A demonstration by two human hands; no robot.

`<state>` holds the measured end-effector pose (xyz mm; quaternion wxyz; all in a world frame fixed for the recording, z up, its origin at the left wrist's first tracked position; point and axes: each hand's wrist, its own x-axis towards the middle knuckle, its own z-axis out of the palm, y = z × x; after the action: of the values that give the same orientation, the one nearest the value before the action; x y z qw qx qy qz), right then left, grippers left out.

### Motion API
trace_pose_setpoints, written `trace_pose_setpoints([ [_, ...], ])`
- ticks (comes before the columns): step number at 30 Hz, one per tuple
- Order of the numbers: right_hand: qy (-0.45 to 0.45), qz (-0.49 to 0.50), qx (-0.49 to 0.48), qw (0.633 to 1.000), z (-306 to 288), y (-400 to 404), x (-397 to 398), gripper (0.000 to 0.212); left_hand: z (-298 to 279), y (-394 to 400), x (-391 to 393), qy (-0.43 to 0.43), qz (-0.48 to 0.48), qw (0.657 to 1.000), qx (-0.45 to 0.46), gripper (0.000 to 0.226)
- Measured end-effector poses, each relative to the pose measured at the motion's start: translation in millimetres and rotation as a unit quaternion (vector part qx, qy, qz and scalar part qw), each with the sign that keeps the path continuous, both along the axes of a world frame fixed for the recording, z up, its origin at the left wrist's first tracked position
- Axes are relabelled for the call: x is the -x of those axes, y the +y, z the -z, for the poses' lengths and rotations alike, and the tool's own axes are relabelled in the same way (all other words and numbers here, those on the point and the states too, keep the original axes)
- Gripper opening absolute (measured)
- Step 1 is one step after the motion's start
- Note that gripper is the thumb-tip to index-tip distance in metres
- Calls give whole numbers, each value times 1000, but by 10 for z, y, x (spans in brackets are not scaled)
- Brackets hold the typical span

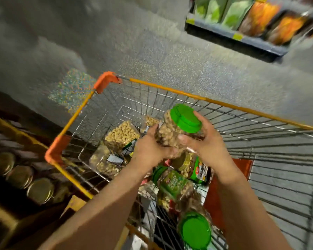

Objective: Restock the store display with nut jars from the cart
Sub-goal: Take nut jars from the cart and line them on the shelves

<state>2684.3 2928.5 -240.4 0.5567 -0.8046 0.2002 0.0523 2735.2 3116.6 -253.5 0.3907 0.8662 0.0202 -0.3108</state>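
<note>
Jar (177,131) with green lid is held above the cart (163,87), tilted, lid toward the far right. Left hand (150,147) cups its base from the left; right hand (204,141) wraps it from the right, fingers (197,117) curled onto the lid edge. Judged step: lifting one jar out for restocking. Next move calls for carrying it left to the display (22,170), where gold-lidded jars stand in rows. More jars (175,188) lie in the near end of the cart; nut packs (121,136) lie farther in. Cart rim stands between jar and display. Far shelf (242,20) is blurred.
</note>
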Motion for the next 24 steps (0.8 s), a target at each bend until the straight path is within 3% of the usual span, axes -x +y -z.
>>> trace_pose_setpoints([
  [8, -65, -8, 28, 997, -1193, 546, 496, 109, -1183, 545, 481, -80, 14, 997, 12, 99],
  [13, -119, -4, 49, 992, -1905, 986, 1023, 96, -1949, 986, 966, -121, 30, 992, 13, 111],
  [21, -179, -28, 127, 975, -2702, 1474, 1794, 88, -2642, 1489, 1670, -152, 44, 987, 40, 120],
  [24, -178, -39, 136, 974, -2888, 1535, 1951, 88, -2780, 1570, 1894, -162, 38, 985, 46, 133],
])
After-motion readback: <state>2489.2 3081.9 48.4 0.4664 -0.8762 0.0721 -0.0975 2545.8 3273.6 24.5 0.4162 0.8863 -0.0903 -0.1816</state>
